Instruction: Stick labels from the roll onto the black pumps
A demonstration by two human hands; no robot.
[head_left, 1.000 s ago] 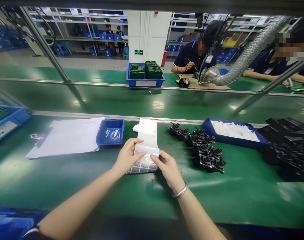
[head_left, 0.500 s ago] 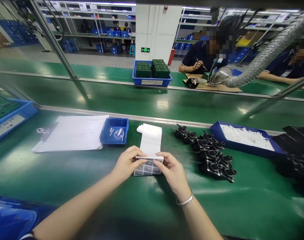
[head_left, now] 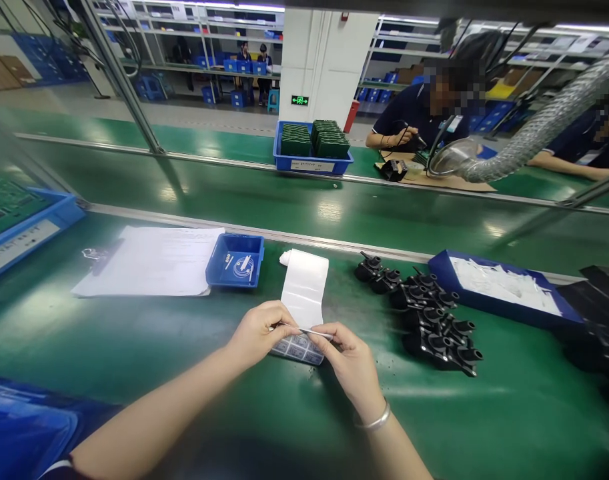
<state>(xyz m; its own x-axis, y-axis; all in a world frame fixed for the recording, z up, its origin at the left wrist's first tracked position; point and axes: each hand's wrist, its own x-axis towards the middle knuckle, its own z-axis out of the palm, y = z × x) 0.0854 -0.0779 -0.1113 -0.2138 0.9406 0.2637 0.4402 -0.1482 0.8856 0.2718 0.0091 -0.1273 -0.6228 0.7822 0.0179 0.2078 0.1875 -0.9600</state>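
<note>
1. Your left hand [head_left: 257, 331] pinched the strip [head_left: 304, 290], with thumb and fingers shut tight on its left edge.
2. Your right hand [head_left: 351, 363] pinched the same strip on its right edge, fingers shut on it too.
3. You held the strip at a fold, just above the tabletop [head_left: 134, 347]. The printed stickers [head_left: 297, 347] bent under toward you, and the plain white part ran away from you. I think the grip on both sides kept the thin strip flat and tight, so it could not curl.
4. The far end of the strip lay rolled up on the tabletop, just beside the small tray [head_left: 234, 261].
5. The black parts [head_left: 429, 320] lay in a heap near your right hand, likely so they were easy to reach.
6. The papers [head_left: 154, 260] lay left of the small tray, clear of your hands. The long tray [head_left: 499, 287] sat just behind the black parts.
7. Other people [head_left: 419, 113] worked across the belt [head_left: 304, 207], well apart from you.
</note>
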